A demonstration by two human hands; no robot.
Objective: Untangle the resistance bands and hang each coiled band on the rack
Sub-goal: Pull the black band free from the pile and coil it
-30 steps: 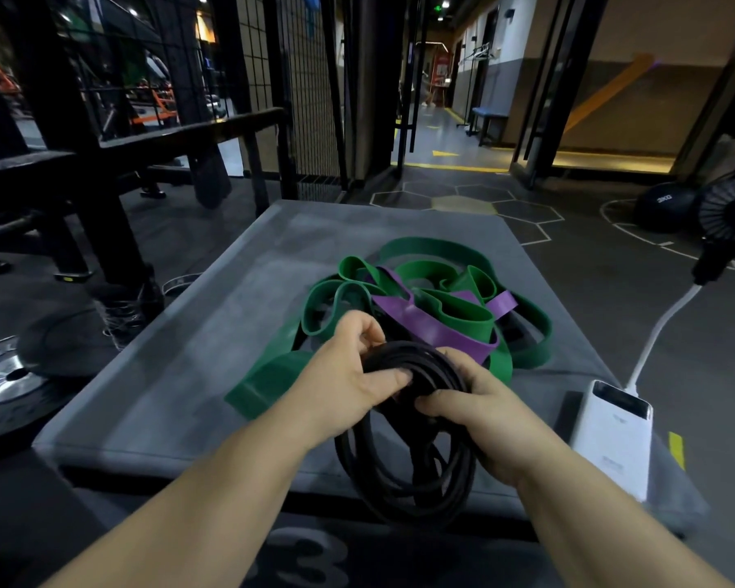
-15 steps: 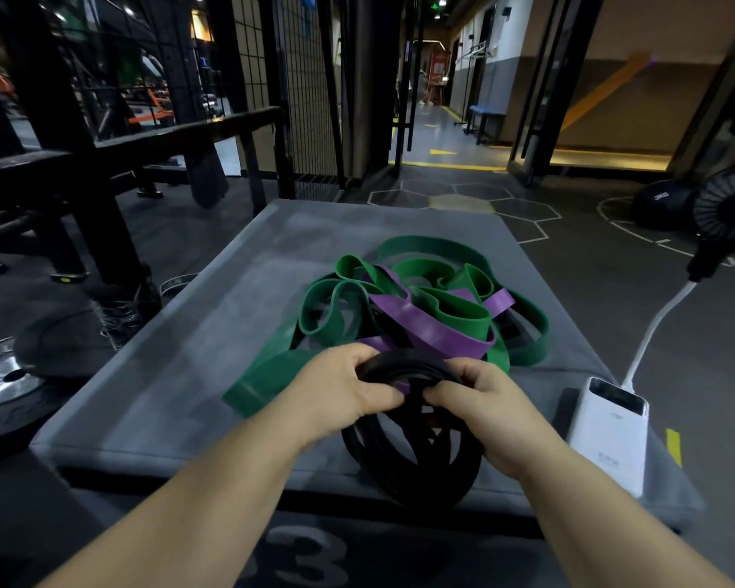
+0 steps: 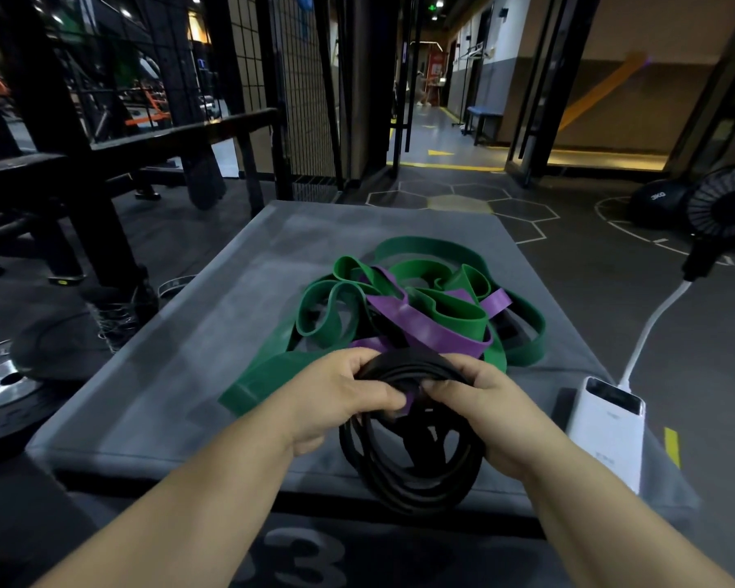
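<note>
The left hand (image 3: 340, 396) and right hand (image 3: 480, 409) both gripped the top of the coiled black band (image 3: 412, 473), fingers (image 3: 380, 398) curled round its strands. The coil hung over the near edge of the grey padded table (image 3: 187, 354). Just behind it, tangled green bands (image 3: 319, 316) and a purple band (image 3: 421, 328) lay heaped on the table. The table's front face bore a large "3" (image 3: 302, 558). A white power bank (image 3: 603, 435) lay at the right corner. A dark ball (image 3: 654, 201) on the floor read "3KG".
</note>
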